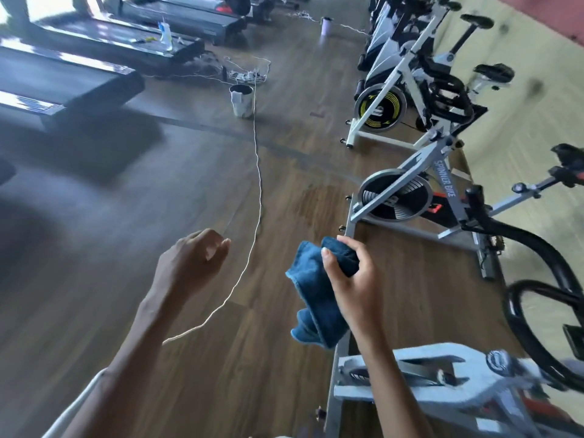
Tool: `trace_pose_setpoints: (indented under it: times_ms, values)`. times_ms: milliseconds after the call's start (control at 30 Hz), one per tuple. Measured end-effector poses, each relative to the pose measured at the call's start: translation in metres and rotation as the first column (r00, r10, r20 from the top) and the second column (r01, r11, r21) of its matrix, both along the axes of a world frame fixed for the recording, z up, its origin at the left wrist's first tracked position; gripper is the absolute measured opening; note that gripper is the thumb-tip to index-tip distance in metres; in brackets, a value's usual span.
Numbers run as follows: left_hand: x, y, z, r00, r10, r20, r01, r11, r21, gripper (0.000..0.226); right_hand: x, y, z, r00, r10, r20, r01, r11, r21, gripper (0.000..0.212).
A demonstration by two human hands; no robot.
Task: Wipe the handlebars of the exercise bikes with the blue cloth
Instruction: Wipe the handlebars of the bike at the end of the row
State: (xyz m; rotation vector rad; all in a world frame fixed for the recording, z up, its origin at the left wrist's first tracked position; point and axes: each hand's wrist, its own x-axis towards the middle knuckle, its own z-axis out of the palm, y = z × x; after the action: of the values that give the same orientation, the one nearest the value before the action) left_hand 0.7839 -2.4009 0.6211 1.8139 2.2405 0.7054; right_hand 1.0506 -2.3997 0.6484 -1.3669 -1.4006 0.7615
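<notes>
My right hand [354, 273] grips a crumpled blue cloth [316, 298], which hangs down below the fingers. My left hand [192, 263] floats to the left with its fingers loosely curled and holds nothing. A row of exercise bikes runs along the right wall. The nearest grey bike [442, 377] is low at the right, and its black curved handlebar [534, 311] loops at the right edge, apart from both hands. A grey "Spinner Bike" [410, 191] stands behind it.
A white cord [257, 172] trails across the wooden floor to a metal can [242, 101] and a power strip. Treadmills [72, 80] line the left side. More white bikes [407, 90] stand further back along the pale wall.
</notes>
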Motion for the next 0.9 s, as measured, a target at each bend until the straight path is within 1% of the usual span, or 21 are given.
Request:
trace_pose_setpoints:
  times_ms: [100, 233, 300, 400, 467, 567, 700, 767, 900]
  values:
    - [-0.026, 0.048, -0.007, 0.999, 0.022, 0.027, -0.022, 1.0, -0.015, 0.024, -0.019, 0.055, -0.011, 1.0, -0.011, 0.002, 0.011, 1.0, -0.021, 0.042]
    - [-0.044, 0.125, -0.021, 0.999, 0.041, 0.036, -0.038, 0.997, -0.074, 0.024, -0.04, 0.139, -0.027, 1.0, -0.021, 0.016, 0.021, 0.999, -0.04, 0.042]
    - [-0.052, 0.17, -0.026, 0.997, 0.069, 0.045, -0.065, 0.994, -0.093, 0.024, -0.05, 0.189, -0.035, 0.999, -0.011, 0.041, 0.012, 0.999, -0.039, 0.037]
    - [-0.068, 0.247, -0.032, 0.991, 0.12, 0.051, -0.114, 0.987, -0.11, 0.025, -0.065, 0.271, -0.046, 0.997, 0.043, 0.069, -0.039, 0.998, -0.054, 0.027]
    - [-0.08, 0.298, -0.032, 0.986, 0.158, 0.045, -0.151, 0.981, -0.122, 0.025, -0.076, 0.325, -0.05, 0.993, 0.099, 0.067, -0.094, 0.993, -0.076, 0.027]
    - [-0.098, 0.375, -0.025, 0.975, 0.213, 0.055, -0.205, 0.971, -0.122, 0.024, -0.096, 0.414, -0.049, 0.988, 0.136, 0.074, -0.13, 0.988, -0.078, 0.032]
    - [-0.126, 0.464, -0.021, 0.96, 0.273, 0.064, -0.264, 0.957, -0.118, 0.024, -0.119, 0.519, -0.047, 0.978, 0.179, 0.104, -0.169, 0.98, -0.103, 0.022]
    - [-0.142, 0.511, -0.023, 0.95, 0.302, 0.075, -0.292, 0.949, -0.117, 0.025, -0.134, 0.572, -0.05, 0.976, 0.2, 0.084, -0.19, 0.975, -0.114, 0.025]
    - [-0.189, 0.608, -0.028, 0.927, 0.367, 0.079, -0.354, 0.925, -0.14, 0.026, -0.164, 0.675, -0.06, 0.97, 0.23, 0.078, -0.221, 0.969, -0.112, 0.044]
